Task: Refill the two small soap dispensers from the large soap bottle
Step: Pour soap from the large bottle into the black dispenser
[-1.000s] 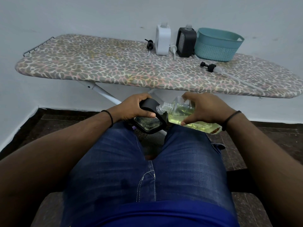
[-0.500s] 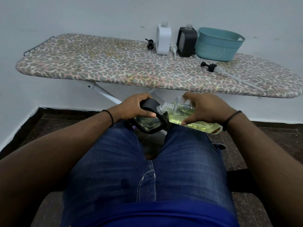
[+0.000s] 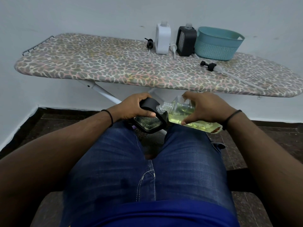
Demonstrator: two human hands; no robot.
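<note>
1. My left hand has its grip wrapped round a black-framed soap dispenser, thumb pressed across its near face, fingers curled over the far side, wrist bent inward above my left knee.
2. My right hand grips the large soap bottle from above, fingers spread over its clear body, thumb tucked under the near edge.
3. The bottle is tipped nearly flat, its open threaded neck pointing left at my left grip and meeting the dispenser's top corner; yellow-green soap pools along its lower side.
4. Both forearms reach forward over my jeans, a dark band on each wrist.
5. Beyond both grips, on the ironing board: a white dispenser and a second black dispenser, both upright and uncapped, beside a teal basket.
6. Loose pump heads lie around them, one black pump furthest right.
</note>
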